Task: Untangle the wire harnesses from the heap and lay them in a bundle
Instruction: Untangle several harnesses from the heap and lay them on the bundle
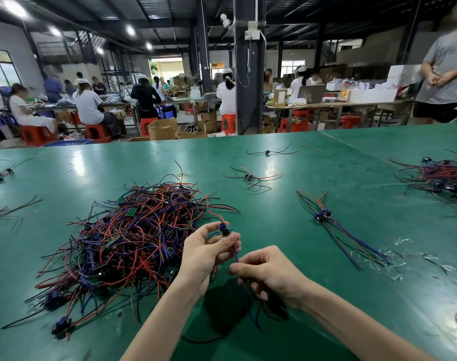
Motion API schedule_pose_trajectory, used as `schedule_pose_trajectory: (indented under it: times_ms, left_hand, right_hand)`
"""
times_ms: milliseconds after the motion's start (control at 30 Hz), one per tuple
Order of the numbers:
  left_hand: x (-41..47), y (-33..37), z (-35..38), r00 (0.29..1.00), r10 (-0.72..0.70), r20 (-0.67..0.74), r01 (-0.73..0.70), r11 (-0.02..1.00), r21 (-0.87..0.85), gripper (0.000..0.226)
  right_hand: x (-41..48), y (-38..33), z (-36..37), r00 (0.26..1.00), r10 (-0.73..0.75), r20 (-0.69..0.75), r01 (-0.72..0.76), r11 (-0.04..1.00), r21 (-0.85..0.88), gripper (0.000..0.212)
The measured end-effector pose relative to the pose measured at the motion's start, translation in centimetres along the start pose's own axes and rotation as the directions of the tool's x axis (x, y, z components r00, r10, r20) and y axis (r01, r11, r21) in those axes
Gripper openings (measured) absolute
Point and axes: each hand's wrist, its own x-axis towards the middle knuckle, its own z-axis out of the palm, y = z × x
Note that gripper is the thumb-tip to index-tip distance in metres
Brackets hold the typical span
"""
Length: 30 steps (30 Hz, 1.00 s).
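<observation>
I have both bare forearms in from the bottom edge. The left forearm [165, 316] angles up to the right and the right forearm [352, 327] angles up to the left, so the wrists converge in front of me. My left hand [205, 254] is the higher one, palm turned inward and fingers curled, with thumb and fingertips pinching the small module end of a wire harness [222, 227]. My right hand [270, 272] sits just beside and below it, back of the hand up. Its thumb and forefinger pinch the same harness's wire, and the other fingers curl round its trailing leads. Both hands are lifted, close together.
</observation>
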Motion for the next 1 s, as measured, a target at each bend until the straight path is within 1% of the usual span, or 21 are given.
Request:
schedule_pose_trajectory:
  times_ms: [67, 200, 300, 367, 433, 567, 600, 667, 767, 833, 900, 1000]
  left_hand:
    - [0.0, 0.0, 0.0, 1.0, 0.004, -0.002, -0.004, 1.0, -0.012, 0.038]
    - [0.2, 0.3, -0.2, 0.999, 0.027, -0.039, -0.028, 0.999, -0.031, 0.037]
    - [0.4, 0.6, -0.5, 0.997, 0.044, -0.069, -0.047, 0.998, -0.048, 0.043]
    - [0.4, 0.7, -0.6, 0.996, 0.049, -0.079, -0.054, 0.997, -0.055, 0.044]
    - [0.6, 0.7, -0.6, 0.995, 0.059, -0.084, -0.064, 0.997, -0.052, 0.043]
    - [0.9, 1.0, -0.5, 0.991, 0.086, -0.106, -0.089, 0.996, -0.027, 0.041]
    - [1.0, 1.0, -0.5, 0.99, 0.091, -0.112, -0.093, 0.995, -0.019, 0.038]
    - [1.1, 1.0, -0.6, 0.988, 0.097, -0.123, -0.099, 0.995, -0.01, 0.033]
    - [1.1, 1.1, -0.7, 0.984, 0.11, -0.139, -0.112, 0.994, -0.005, 0.037]
    - [1.1, 1.2, -0.7, 0.983, 0.116, -0.142, -0.118, 0.993, -0.001, 0.037]
    - [1.1, 1.3, -0.8, 0.981, 0.123, -0.153, -0.125, 0.992, -0.001, 0.034]
    - [1.2, 1.5, -1.0, 0.977, 0.128, -0.173, -0.129, 0.992, 0.001, 0.029]
  right_hand:
    - [-0.1, -0.1, 0.0, 1.0, 0.0, -0.001, 0.0, 1.0, 0.004, 0.017]
    - [-0.3, 0.0, 0.0, 1.0, 0.014, 0.027, -0.014, 0.999, -0.032, 0.006]
    - [-0.4, 0.2, 0.1, 0.998, 0.0, 0.061, 0.003, 0.999, -0.05, 0.011]
    - [-0.4, 0.3, 0.1, 0.996, -0.022, 0.084, 0.024, 0.999, -0.025, 0.02]
    - [-0.4, 0.3, 0.1, 0.996, -0.037, 0.08, 0.039, 0.999, -0.027, 0.022]
    - [-0.3, 0.3, 0.0, 0.995, -0.058, 0.076, 0.065, 0.993, -0.094, 0.002]
    - [-0.3, 0.3, 0.1, 0.996, -0.052, 0.077, 0.06, 0.993, -0.103, 0.001]
    - [-0.3, 0.3, 0.2, 0.998, -0.015, 0.063, 0.022, 0.993, -0.114, 0.004]
    - [-0.3, 0.2, 0.2, 0.999, 0.049, 0.008, -0.047, 0.988, -0.15, 0.015]
    - [-0.4, 0.1, 0.3, 0.999, 0.04, 0.005, -0.039, 0.985, -0.168, 0.014]
    - [-0.5, 0.0, 0.3, 0.999, 0.016, 0.037, -0.01, 0.984, -0.178, 0.008]
    - [-0.6, -0.1, 0.3, 0.996, -0.011, 0.088, 0.029, 0.978, -0.206, 0.014]
